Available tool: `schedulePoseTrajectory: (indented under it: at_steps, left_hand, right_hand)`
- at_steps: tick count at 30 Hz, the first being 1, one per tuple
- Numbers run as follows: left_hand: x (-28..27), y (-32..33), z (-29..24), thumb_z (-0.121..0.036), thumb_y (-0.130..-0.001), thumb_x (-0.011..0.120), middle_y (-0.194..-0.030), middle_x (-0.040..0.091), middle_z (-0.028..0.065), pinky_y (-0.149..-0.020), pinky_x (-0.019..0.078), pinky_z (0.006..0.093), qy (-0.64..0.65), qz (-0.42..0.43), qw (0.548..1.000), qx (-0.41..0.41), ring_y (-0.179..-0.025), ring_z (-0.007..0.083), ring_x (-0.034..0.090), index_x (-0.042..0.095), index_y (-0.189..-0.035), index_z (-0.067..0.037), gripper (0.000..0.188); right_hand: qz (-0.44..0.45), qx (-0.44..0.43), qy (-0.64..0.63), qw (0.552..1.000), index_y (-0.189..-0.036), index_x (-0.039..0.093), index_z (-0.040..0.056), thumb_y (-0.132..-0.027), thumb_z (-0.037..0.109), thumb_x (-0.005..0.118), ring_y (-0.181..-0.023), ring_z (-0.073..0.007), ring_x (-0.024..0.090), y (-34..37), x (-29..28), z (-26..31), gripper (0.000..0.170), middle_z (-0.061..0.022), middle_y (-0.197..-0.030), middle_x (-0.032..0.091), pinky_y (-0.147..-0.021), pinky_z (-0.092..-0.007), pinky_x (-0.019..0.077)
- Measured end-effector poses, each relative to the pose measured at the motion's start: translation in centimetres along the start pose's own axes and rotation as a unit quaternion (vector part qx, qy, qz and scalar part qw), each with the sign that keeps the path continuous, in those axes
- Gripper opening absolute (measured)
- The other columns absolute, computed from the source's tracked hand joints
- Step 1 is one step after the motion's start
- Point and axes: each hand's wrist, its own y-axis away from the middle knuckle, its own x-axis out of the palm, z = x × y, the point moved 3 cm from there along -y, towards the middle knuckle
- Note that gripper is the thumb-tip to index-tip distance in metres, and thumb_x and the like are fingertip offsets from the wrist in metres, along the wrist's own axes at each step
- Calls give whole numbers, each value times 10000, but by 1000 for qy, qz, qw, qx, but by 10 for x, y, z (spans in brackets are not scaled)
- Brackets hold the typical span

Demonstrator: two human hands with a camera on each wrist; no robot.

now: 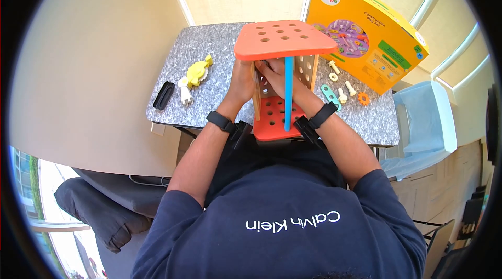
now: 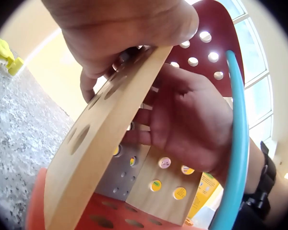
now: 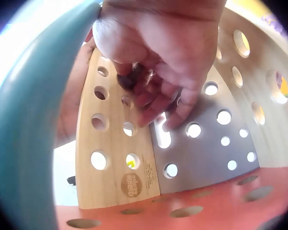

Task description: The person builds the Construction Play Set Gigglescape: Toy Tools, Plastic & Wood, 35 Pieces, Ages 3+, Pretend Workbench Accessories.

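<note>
A wooden toy workbench stands at the table's near edge, with an orange-red perforated top (image 1: 285, 30), a red perforated base (image 1: 274, 127) and a blue post (image 1: 288, 93) in front. My left hand (image 1: 240, 81) grips the upper edge of its left wooden side panel (image 2: 105, 139), the thumb inside and fingers outside. Inside the frame, my right hand (image 3: 168, 33) reaches up under the top. Its curled fingers hold a small dark round piece (image 3: 128, 79) against that panel's inner face, partly hidden by the fingers. A grey perforated back panel (image 3: 201, 153) stands behind.
Right on the grey table (image 1: 209, 43) lie a teal strip (image 1: 329, 96), cream bolts (image 1: 350, 88) and an orange gear (image 1: 363, 99). A yellow box (image 1: 366, 33) stands behind them. Left are a yellow toy piece (image 1: 197, 72), a white piece (image 1: 185, 92) and a black tray (image 1: 164, 96).
</note>
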Motion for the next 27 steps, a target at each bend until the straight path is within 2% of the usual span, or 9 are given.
schedulePoseTrajectory:
  at_steps: [1,8,10,15,18,19,21,22,27]
  left_hand:
    - [-1,-1,2,-699,-1065,401,-1086,606,35,-716,486,275,54,26,996,-73,-912,103,561,544,-1342,-21,747]
    - [11,-10,-7,-650,-1051,514,-1256,614,77,-879,538,312,148,-4,989,-26,-1087,141,603,453,-1453,-21,749]
    - [0,-19,-13,-533,-1011,675,-1368,574,115,-1031,493,365,57,-43,997,29,-1252,184,554,394,-1497,-4,771]
    - [0,-30,-69,-429,-822,894,-1415,506,138,-1092,468,392,-159,-78,972,158,-1304,242,526,399,-1483,-11,925]
    - [11,-30,-97,-413,-612,984,-1237,511,108,-1031,443,433,-417,-108,872,233,-1225,274,508,490,-1416,-61,1007]
    - [12,-29,-95,-413,-612,984,-1237,511,108,-1031,443,433,-416,-106,872,233,-1225,274,508,490,-1416,-61,1007]
    - [16,-27,-86,-466,-593,971,-1191,505,103,-1004,365,473,-569,-117,776,246,-1163,294,488,532,-1391,-99,981]
    - [16,-28,-80,-516,-564,959,-1178,504,93,-1014,294,501,-580,-118,761,264,-1156,301,471,560,-1374,-130,981]
    - [24,-19,-51,-530,-550,959,-1175,501,83,-1004,284,539,-620,-137,732,246,-1150,297,472,562,-1387,-192,986]
  right_hand:
    - [35,26,-105,994,-1364,564,46,-1111,340,515,-1034,-245,699,0,2,0,392,-152,-1138,713,-860,-404,565]
    - [51,130,-340,930,-1344,574,5,-1107,556,321,-1094,-237,676,35,-34,23,650,-152,-1203,694,-952,-404,555]
    - [36,117,-364,923,-1342,583,-19,-1103,535,349,-1135,-259,675,41,-39,22,647,-170,-1233,688,-984,-418,546]
    - [-69,138,-370,916,-1411,557,25,-1092,506,392,-1255,-246,599,58,-43,9,600,-146,-1366,638,-1064,-416,472]
    - [-72,183,-320,927,-1417,536,42,-1080,464,471,-1264,-229,571,71,-48,-8,544,-115,-1335,628,-1071,-411,457]
    - [-83,210,-268,936,-1407,537,52,-1074,451,496,-1249,-224,577,74,-48,-15,521,-114,-1312,632,-1069,-410,458]
    - [-71,214,-243,943,-1381,528,69,-1063,393,531,-1232,-220,584,83,-48,-27,454,-119,-1309,631,-1059,-407,467]
    - [-52,227,-249,940,-1362,537,69,-1065,366,530,-1231,-227,596,88,-46,-30,420,-127,-1300,630,-1060,-407,477]
    - [-36,225,-344,911,-1400,464,76,-1056,322,566,-1184,-263,639,100,-44,-26,435,-172,-1285,624,-1006,-413,530]
